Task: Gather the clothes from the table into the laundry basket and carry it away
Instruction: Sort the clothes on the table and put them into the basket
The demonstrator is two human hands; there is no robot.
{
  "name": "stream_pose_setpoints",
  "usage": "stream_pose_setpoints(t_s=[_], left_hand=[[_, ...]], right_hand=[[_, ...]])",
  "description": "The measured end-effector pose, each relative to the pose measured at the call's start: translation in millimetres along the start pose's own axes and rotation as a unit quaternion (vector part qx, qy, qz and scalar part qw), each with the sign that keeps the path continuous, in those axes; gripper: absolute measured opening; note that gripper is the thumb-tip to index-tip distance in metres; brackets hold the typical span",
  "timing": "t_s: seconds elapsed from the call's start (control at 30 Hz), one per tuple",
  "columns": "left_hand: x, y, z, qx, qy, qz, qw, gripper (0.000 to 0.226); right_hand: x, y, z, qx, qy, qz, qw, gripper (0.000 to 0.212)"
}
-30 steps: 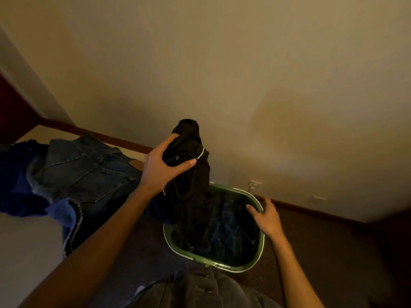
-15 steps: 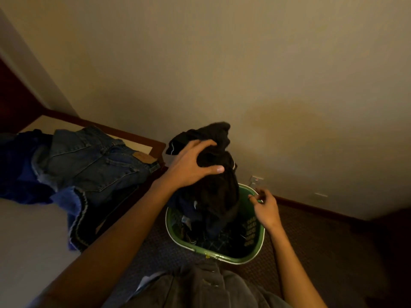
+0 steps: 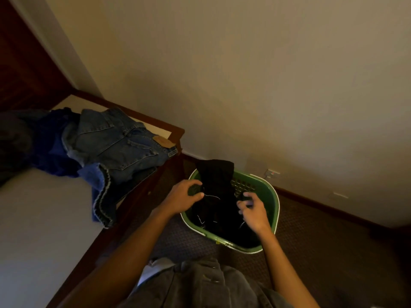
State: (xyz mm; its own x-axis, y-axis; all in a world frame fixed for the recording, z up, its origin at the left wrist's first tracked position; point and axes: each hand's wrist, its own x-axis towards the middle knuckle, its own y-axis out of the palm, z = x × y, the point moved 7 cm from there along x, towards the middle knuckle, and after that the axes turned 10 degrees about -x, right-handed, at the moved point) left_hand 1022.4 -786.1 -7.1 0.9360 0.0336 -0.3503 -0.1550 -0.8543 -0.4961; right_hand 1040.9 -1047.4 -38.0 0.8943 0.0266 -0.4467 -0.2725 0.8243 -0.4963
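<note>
Item 1, far to the left of my fingers: jeans [image 3: 115, 143] on the table [image 3: 40, 210], one leg spilling over the near edge; a dark blue garment [image 3: 53, 150] under them. Both not yet gathered.

Item 2: my left hand [image 3: 184, 195], fingers curled over the left edge of the black garment [image 3: 216, 192], I judge to press it down inside.

Item 3: the black garment itself, in the laundry basket [image 3: 270, 196] between my hands; long axis runs away from me, far end draped on the far rim.

Item 4: my right hand [image 3: 252, 210], fingers loosely curled at the cloth's right side; whether they pinch it I cannot tell.
</note>
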Motion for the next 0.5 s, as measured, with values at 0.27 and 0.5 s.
stream_pose_setpoints(t_s=[0.27, 0.5], left_hand=[[-37, -106, 65, 0.067, -0.102, -0.221, 0.968, 0.038], [-52, -172, 63, 0.160, -0.112, -0.388, 0.901, 0.050]], right_hand=[[0, 41, -5, -0.043, 0.009, 0.070, 0.997, 0.037], [24, 68, -2, -0.089, 0.015, 0.121, 0.989, 0.039]])
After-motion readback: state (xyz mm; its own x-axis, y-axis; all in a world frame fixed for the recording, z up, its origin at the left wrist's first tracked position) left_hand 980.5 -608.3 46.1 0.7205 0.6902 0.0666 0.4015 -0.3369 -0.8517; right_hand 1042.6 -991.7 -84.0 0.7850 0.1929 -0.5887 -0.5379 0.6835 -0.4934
